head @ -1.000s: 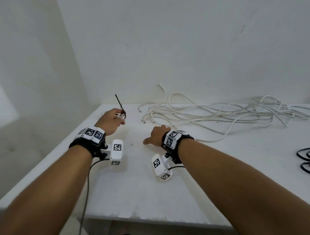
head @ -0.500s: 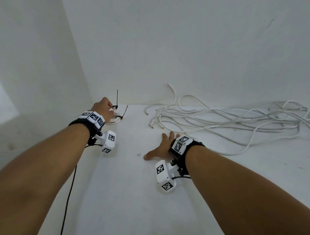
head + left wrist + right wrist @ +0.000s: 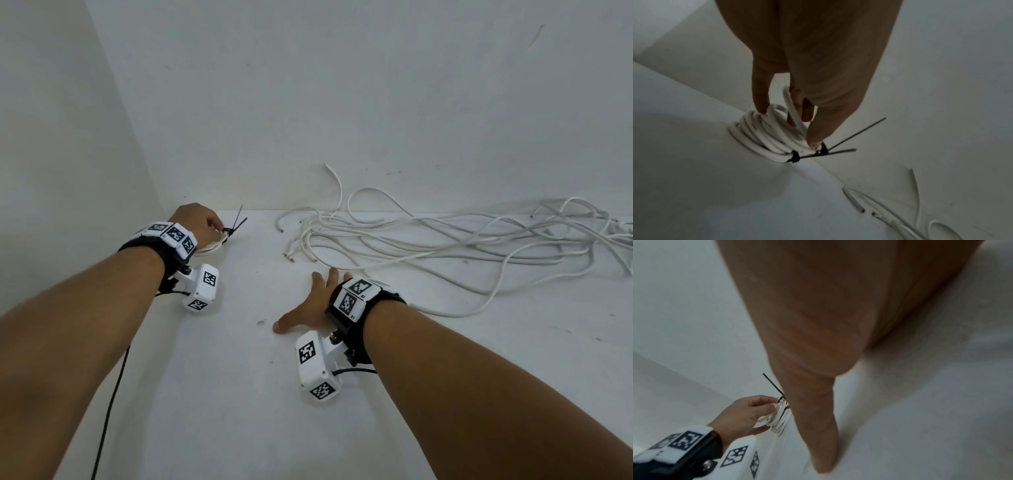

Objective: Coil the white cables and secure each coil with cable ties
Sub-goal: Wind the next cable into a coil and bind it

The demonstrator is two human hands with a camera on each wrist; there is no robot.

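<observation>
Head view downward over both forearms; wrist views close along fingers, sharing coil [image 3: 764, 138].

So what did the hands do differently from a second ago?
The left hand carried the tied coil away from the person to the table's far left corner and set it down, fingers holding it. The right hand opened flat and slid toward the loose cables. Those cables stayed put.

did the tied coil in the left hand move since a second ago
Yes. The left hand carried the tied coil away from the loose cables, toward the table's back left corner by the wall.
</observation>
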